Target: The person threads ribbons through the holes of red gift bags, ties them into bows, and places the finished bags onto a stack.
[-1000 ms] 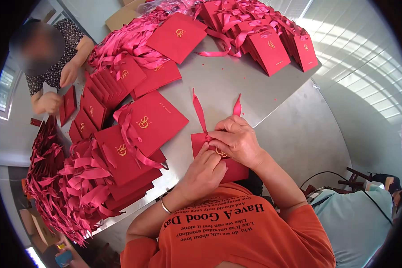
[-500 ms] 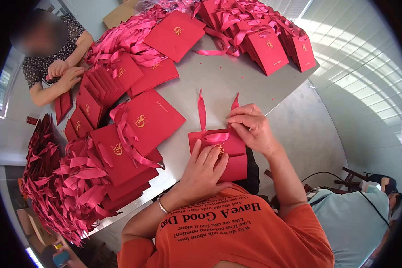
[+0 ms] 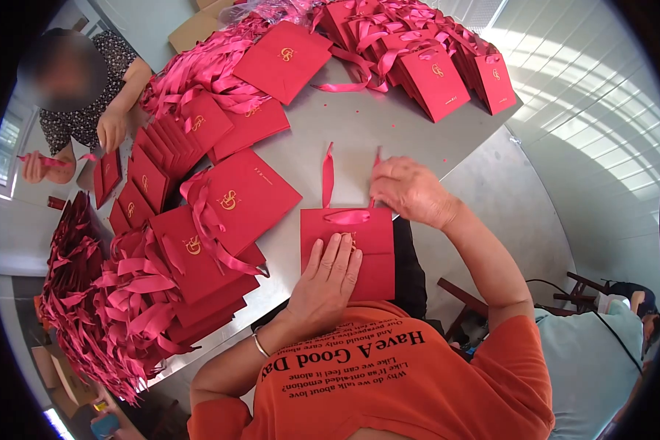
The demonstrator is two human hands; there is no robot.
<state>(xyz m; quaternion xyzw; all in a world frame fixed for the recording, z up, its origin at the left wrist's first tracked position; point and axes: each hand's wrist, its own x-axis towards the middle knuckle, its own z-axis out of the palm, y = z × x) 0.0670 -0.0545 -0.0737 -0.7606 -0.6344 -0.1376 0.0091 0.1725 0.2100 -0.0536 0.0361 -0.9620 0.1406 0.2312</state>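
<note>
A red paper bag (image 3: 375,268) with a gold logo and a pink ribbon handle lies at the table's near edge. My left hand (image 3: 331,275) rests flat on its front, fingers stretched out and partly covering the logo. Beyond the bag's top edge, my right hand (image 3: 411,189) pinches the right-hand pink ribbon (image 3: 377,158), which stands up from the bag. Another ribbon end (image 3: 328,176) rises upright at the bag's top left, touched by neither hand.
Stacked red bags (image 3: 249,198) and heaped ribbons (image 3: 128,293) fill the left side. More bags (image 3: 436,84) stand at the far right of the grey table (image 3: 418,147). A co-worker (image 3: 84,81) handles ribbon at upper left; a dark stool (image 3: 466,308) is at lower right.
The bag now lies flatter and squarer under my left hand. My right hand has moved slightly left and up with the ribbon. The co-worker's hands have moved apart.
</note>
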